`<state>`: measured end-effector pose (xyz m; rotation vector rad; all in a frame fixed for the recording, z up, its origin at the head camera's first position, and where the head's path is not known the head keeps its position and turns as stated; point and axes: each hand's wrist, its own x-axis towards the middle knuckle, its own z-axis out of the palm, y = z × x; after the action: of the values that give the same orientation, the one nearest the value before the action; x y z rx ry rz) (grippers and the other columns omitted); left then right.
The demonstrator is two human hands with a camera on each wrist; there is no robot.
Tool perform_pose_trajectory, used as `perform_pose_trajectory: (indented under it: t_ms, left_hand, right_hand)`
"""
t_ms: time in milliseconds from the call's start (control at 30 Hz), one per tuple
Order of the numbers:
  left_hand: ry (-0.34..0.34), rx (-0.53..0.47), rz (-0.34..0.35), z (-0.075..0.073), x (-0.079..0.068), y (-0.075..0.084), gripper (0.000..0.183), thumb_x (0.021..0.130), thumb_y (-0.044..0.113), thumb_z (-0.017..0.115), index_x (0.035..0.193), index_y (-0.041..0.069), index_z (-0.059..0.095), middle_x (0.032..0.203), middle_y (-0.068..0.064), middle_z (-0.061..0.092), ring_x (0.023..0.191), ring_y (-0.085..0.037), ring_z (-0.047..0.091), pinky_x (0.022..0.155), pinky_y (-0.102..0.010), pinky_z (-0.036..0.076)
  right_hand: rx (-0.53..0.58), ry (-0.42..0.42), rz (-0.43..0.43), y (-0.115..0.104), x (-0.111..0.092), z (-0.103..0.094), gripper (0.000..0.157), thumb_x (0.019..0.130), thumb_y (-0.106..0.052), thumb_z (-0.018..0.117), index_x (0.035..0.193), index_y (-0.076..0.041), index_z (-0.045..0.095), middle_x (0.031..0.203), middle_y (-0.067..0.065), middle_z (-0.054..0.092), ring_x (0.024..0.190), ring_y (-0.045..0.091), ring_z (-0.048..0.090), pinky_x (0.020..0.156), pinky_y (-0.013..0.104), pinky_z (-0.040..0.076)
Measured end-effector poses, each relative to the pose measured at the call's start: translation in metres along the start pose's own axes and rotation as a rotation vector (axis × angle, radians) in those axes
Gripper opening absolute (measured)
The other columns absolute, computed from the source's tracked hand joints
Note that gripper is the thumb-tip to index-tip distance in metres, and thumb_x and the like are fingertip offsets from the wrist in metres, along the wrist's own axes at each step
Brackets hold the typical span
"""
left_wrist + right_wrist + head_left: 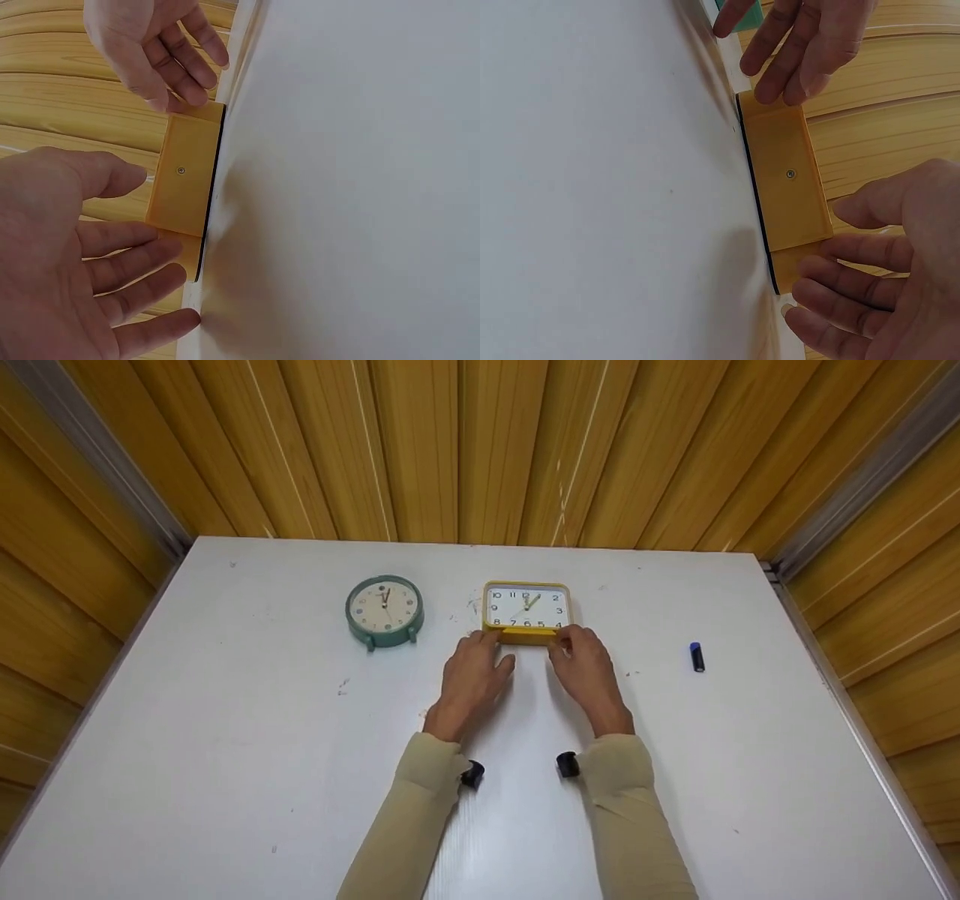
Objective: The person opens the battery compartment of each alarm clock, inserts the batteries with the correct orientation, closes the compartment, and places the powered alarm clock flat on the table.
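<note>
- From my end I am seeing a green clock (384, 611), round and lying face up on the white table (225, 735), to the left of the left hand and a little farther out, its two feet pointing back toward the person.
- I am following a tan left sleeve (409, 810) running up to the left hand, a small black device (472, 775) sitting on its inner side.
- The left hand (471, 673) is reaching forward with its fingers loosely straight and its thumb standing apart; its fingertips are touching the left end of the yellow clock (527, 607).
- Between the fingertips of the two hands, that clock is lying on its back, white dial facing up; in the left wrist view I am making out a screw (181, 170) in its near side.
- The right hand (590, 673) is touching the right end of the near side, its fingers relaxed and its thumb apart from them.
- Behind that hand, I am noticing the tan right sleeve (637, 817).
- Well to the right of the right hand, a small black-and-blue cylinder (697, 658) is lying.
- Beyond both hands, wood-grain panels (420, 450) are rising past the far edge.
</note>
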<state>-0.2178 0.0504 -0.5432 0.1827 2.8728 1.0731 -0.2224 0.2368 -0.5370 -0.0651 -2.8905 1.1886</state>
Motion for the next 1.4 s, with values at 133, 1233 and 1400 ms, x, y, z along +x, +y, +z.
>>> perform_pose_trajectory:
  t_ms: [133, 1233, 1400]
  left_hand:
    - [0.015, -0.018, 0.011, -0.001, 0.000, 0.000, 0.052, 0.107, 0.029, 0.064, 0.155, 0.012, 0.055, 0.147, -0.004, 0.060, 0.134, -0.023, 0.053, 0.115, -0.040, 0.041]
    - [0.107, -0.051, -0.001, -0.009, -0.037, -0.017, 0.019, 0.105, 0.016, 0.066, 0.120, 0.011, 0.077, 0.113, -0.002, 0.073, 0.108, -0.019, 0.067, 0.100, -0.037, 0.052]
    - [0.092, -0.066, -0.024, -0.010, -0.047, -0.019, 0.021, 0.106, 0.017, 0.064, 0.122, 0.012, 0.077, 0.116, -0.001, 0.073, 0.110, -0.018, 0.066, 0.102, -0.036, 0.051]
  right_hand:
    - [-0.003, 0.007, -0.017, -0.001, 0.000, -0.001, 0.032, 0.107, -0.016, 0.062, 0.134, 0.003, 0.062, 0.124, 0.017, 0.062, 0.115, 0.031, 0.058, 0.101, 0.046, 0.047]
    - [-0.121, -0.071, -0.046, -0.013, -0.028, -0.007, 0.017, 0.104, -0.018, 0.067, 0.093, -0.005, 0.067, 0.083, 0.007, 0.063, 0.078, 0.023, 0.056, 0.069, 0.035, 0.044]
    - [-0.142, -0.114, -0.043, -0.017, -0.035, -0.007, 0.017, 0.104, -0.018, 0.068, 0.093, -0.005, 0.066, 0.083, 0.007, 0.063, 0.079, 0.023, 0.056, 0.070, 0.035, 0.044]
